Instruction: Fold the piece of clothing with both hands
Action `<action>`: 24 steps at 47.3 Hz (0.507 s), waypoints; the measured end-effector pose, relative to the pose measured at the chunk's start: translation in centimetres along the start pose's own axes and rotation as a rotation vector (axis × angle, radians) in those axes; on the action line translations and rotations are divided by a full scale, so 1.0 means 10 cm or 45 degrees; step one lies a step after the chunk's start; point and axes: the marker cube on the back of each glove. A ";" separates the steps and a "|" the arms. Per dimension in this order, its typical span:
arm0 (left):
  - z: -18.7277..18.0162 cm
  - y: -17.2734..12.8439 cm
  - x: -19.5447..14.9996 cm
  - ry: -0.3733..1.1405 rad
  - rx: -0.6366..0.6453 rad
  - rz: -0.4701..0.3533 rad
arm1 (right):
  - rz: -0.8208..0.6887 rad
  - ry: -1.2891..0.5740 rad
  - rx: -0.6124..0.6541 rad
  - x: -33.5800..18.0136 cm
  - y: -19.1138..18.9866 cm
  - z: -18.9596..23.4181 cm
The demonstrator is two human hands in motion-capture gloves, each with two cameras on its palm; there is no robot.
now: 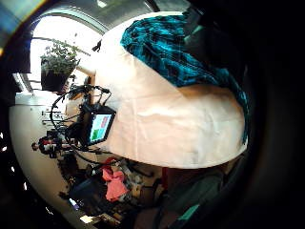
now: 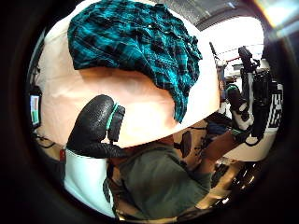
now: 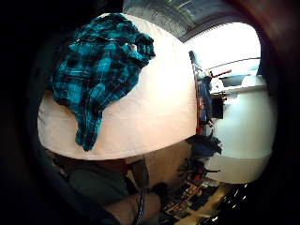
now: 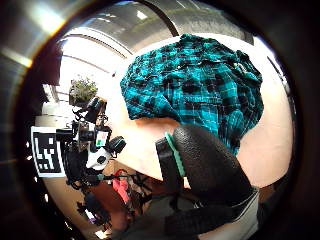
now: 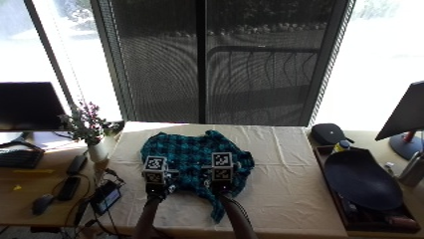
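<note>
- Teal-and-black plaid shirt (image 5: 197, 164) lies crumpled, unfolded, on the cream tablecloth (image 5: 291, 189), left of the table's middle, near the person's edge.
- Both gloved hands sit side by side above the shirt's near part: left hand (image 5: 156, 188) over its left portion, right hand (image 5: 222, 186) over its middle-right.
- Shirt lies directly under and ahead of both palms; bulk spreads away from the person, toward the window.
- One narrow strip, likely a sleeve (image 5: 218, 209), trails toward the person, just beside the right forearm, so right hand is nearer that end.
- Long axis roughly left-right for the main heap; trailing strip runs near-far.
- Grip: cannot tell for either hand; fingers hidden in outside view, palm views show only a thumb (image 2: 93, 126). No cloth seen held.
- Judgement: folding not started; next move likely needs spreading the heap flat.
</note>
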 end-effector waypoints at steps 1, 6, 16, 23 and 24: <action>-0.01 0.01 0.00 -0.002 -0.003 -0.003 | 0.000 -0.002 -0.002 0.00 -0.01 0.01; 0.06 -0.06 -0.04 -0.014 0.015 -0.008 | -0.026 -0.010 -0.006 -0.05 -0.02 0.03; -0.06 0.08 0.02 -0.026 -0.019 -0.001 | -0.031 -0.005 -0.013 -0.05 0.02 0.02; -0.05 0.03 0.04 -0.034 0.015 0.023 | -0.018 -0.009 -0.001 0.00 0.00 0.04; -0.06 0.04 0.04 -0.032 0.014 0.021 | -0.018 -0.006 -0.002 0.01 0.00 0.04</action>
